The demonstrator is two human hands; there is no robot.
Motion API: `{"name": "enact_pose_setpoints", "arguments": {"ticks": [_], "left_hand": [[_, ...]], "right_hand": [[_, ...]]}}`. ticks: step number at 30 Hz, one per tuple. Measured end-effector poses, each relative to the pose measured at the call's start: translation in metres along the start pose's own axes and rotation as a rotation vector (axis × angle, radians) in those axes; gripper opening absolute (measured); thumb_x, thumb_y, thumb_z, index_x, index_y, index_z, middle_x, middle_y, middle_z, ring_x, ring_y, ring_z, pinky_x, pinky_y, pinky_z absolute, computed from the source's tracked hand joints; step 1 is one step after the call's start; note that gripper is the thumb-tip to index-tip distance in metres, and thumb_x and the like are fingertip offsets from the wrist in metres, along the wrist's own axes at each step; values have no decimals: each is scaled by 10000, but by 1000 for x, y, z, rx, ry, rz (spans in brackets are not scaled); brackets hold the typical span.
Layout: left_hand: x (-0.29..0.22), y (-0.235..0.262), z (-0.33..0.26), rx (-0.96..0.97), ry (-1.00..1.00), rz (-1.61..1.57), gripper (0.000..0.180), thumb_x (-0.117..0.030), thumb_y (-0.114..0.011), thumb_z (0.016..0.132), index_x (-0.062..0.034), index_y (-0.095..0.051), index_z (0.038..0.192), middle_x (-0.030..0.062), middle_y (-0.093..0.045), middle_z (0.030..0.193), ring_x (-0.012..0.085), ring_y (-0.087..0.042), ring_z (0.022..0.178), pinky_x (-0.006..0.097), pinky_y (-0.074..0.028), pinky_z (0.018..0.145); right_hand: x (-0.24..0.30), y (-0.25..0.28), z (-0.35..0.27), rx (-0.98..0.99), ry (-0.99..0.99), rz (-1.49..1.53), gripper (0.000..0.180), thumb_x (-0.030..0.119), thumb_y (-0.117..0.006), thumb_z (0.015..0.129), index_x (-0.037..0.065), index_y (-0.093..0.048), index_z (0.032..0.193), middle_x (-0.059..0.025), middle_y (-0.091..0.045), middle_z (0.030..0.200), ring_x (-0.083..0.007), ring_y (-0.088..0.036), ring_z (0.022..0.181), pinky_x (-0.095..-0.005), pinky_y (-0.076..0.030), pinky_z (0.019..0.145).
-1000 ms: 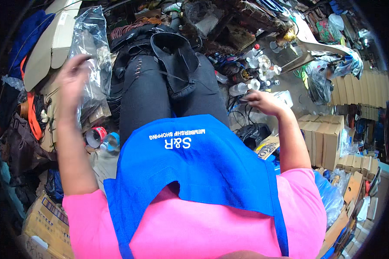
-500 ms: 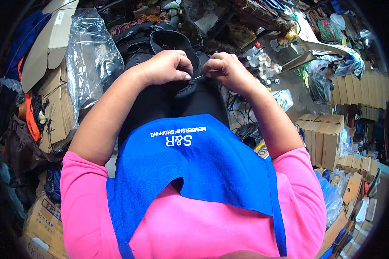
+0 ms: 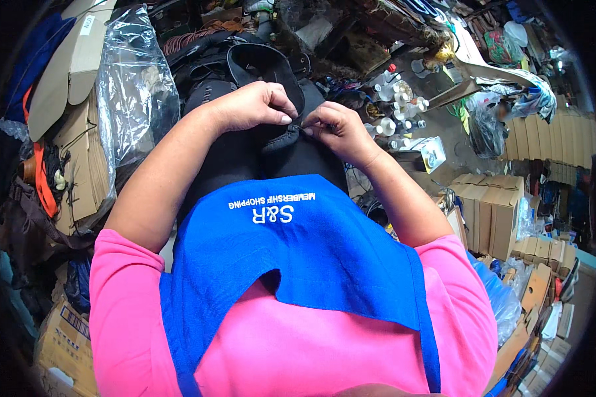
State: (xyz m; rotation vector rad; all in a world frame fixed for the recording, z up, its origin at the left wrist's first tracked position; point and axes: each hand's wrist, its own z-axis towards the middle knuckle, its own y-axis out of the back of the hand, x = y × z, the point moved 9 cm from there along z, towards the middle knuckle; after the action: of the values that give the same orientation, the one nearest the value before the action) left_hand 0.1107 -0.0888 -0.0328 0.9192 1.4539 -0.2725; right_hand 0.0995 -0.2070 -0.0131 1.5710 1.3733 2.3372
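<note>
A black padded garment or pouch lies across my lap, above the blue apron I wear over a pink shirt. My left hand pinches a fold of the black fabric near its curved upper edge. My right hand meets it fingertip to fingertip and pinches the same spot; something very small may be between its fingers, but I cannot make it out. A black strap loop arches just beyond my hands.
A clear plastic bag and flattened cardboard are stacked at my left. Several small white bottles stand on the ground ahead right, next to a small white box. Rows of folded brown cartons fill the right side.
A second ago my left hand was raised out at the left and my right hand hung low at the right. Both came together on the black fabric and have stayed there, pinching.
</note>
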Motion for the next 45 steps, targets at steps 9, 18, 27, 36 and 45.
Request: {"name": "enact_pose_setpoints", "arguments": {"ticks": [9, 18, 27, 36, 45], "left_hand": [[-2, -2, -1, 21, -17, 37, 248, -144, -660, 810, -54, -693, 1039, 56, -558, 886, 186, -544, 896, 301, -424, 846], [-5, -11, -3, 168, 7, 129, 421, -45, -547, 778, -86, -640, 1186, 62, -459, 828, 192, -492, 806, 287, -411, 789], [-1, -12, 1, 182, -13, 159, 401, -43, -581, 763, -70, -649, 1157, 89, -494, 865, 200, -512, 836, 296, -421, 805], [-15, 7, -1, -86, -156, 350, 296, -16, -740, 628, -90, -708, 913, 60, -562, 892, 231, -573, 907, 316, -472, 818], [-32, 26, -33, -619, -41, 501, 361, -114, -767, 670, -62, -581, 976, 132, -570, 1047, 339, -597, 927, 396, -500, 794]], "right_hand": [[16, 0, -2, 18, 63, -123, 154, 119, -690, 752, 124, -669, 905, -91, -609, 828, -292, -622, 766, -376, -507, 668], [35, 0, -12, 16, 132, -285, 233, 76, -653, 738, 156, -682, 955, -107, -573, 806, -316, -603, 748, -404, -501, 653], [62, -10, 16, 375, 87, -692, 190, 106, -599, 784, 128, -698, 945, -128, -587, 842, -320, -615, 800, -401, -501, 708], [32, -14, 22, 380, -41, -387, 165, 130, -609, 772, 130, -705, 907, -142, -601, 887, -332, -620, 868, -397, -509, 747], [8, -18, 23, 263, -200, -152, 171, 130, -666, 815, 43, -672, 962, -71, -643, 800, -176, -608, 771, -327, -491, 724]]}}
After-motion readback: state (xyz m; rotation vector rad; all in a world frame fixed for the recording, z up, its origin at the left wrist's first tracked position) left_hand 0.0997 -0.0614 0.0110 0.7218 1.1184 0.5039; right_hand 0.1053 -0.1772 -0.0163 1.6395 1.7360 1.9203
